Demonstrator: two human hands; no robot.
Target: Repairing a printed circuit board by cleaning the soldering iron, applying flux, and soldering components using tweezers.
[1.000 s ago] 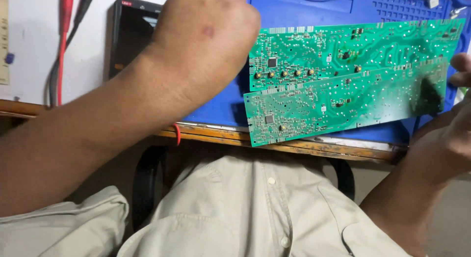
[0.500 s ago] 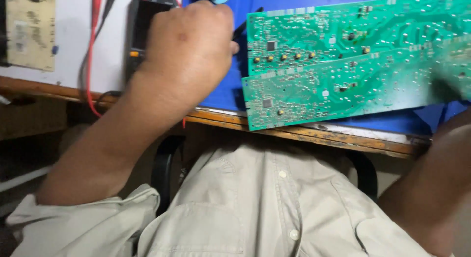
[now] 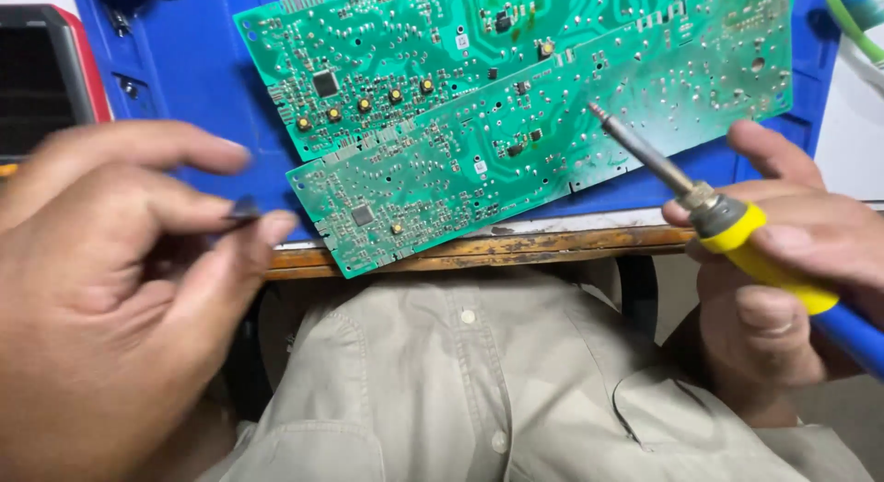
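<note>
Right hand (image 3: 783,261) fingers grasping soldering iron (image 3: 727,220) over circuit board (image 3: 516,123); left hand (image 3: 110,298) pinching small dark part (image 3: 245,209)

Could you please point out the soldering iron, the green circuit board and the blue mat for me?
soldering iron (image 3: 727,220): head view, yellow collar.
green circuit board (image 3: 552,114): head view, board's middle.
blue mat (image 3: 198,68): head view, bare left part.

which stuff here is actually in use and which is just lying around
In use:
right hand holding the soldering iron
circuit board, iron tip just over it
left hand pinching a small dark part
blue mat under the board

Lying about:
black and red device, far left
green cable, top right
table edge
</note>
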